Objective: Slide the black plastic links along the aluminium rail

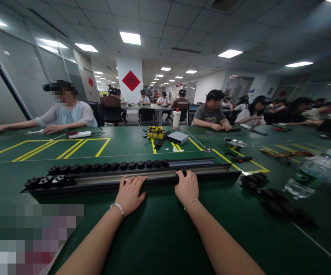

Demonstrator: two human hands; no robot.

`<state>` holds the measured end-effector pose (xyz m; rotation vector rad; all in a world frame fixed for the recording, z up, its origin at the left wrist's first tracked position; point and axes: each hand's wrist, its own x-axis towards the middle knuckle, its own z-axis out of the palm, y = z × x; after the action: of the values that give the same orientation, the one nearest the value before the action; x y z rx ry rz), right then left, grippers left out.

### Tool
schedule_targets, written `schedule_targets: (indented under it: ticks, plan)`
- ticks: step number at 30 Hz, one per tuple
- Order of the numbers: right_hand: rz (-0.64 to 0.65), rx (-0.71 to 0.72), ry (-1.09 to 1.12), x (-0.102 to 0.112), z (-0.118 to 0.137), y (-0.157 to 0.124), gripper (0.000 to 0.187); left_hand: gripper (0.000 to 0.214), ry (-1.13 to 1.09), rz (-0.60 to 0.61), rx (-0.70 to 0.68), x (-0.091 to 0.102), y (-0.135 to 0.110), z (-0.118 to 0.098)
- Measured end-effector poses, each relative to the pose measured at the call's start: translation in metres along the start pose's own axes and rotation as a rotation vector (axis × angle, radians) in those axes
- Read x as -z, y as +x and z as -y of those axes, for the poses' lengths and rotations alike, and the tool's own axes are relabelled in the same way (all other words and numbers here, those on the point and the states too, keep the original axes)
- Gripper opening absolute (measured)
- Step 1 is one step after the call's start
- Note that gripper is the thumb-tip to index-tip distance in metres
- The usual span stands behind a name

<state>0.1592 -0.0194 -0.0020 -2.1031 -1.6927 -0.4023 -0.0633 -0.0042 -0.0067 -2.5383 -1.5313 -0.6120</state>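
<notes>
A long black rail (pixel 159 176) with a pale inner channel lies across the green table in front of me. My left hand (pixel 131 194) rests on its near edge, fingers stretched out and holding nothing. Farther right, my right hand (pixel 187 188) grips a small black round part (pixel 183 169) at the channel; the fingers partly hide it. Three similar black parts (pixel 44 181) sit at the rail's left end. Just behind, a second rail (pixel 192 162) carries a long row of black round parts (pixel 105 166).
Loose black parts (pixel 273 196) and a clear water bottle (pixel 304 175) lie to the right. A metal bowl (pixel 235 143), grey box (pixel 178 137), yellow box (pixel 155 132) and white bottle (pixel 176 119) stand farther back. Several people sit around the tables.
</notes>
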Motion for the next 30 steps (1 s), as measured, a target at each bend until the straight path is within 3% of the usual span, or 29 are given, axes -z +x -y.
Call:
schedule_targets:
  ticks: [11,21,24,28,30]
  plan:
    - [0.017,0.040,0.009,-0.003,-0.009,-0.003,0.047,0.050,0.011,0.001,0.010,-0.001,0.001,0.000]
    - [0.126,0.155,-0.016,0.002,-0.025,-0.003,0.061,0.046,0.022,-0.019,0.019,0.000,0.000,-0.003]
    - [0.096,0.207,-0.032,0.002,-0.029,-0.004,0.060,0.042,0.003,0.012,0.083,0.005,0.010,-0.008]
    - [0.075,0.207,-0.046,0.001,-0.030,-0.004,0.059,0.041,-0.050,0.180,0.200,0.007,0.026,-0.016]
    - [0.069,0.196,-0.049,0.000,-0.031,-0.003,0.059,0.036,-0.018,0.136,0.181,0.003,0.028,-0.020]
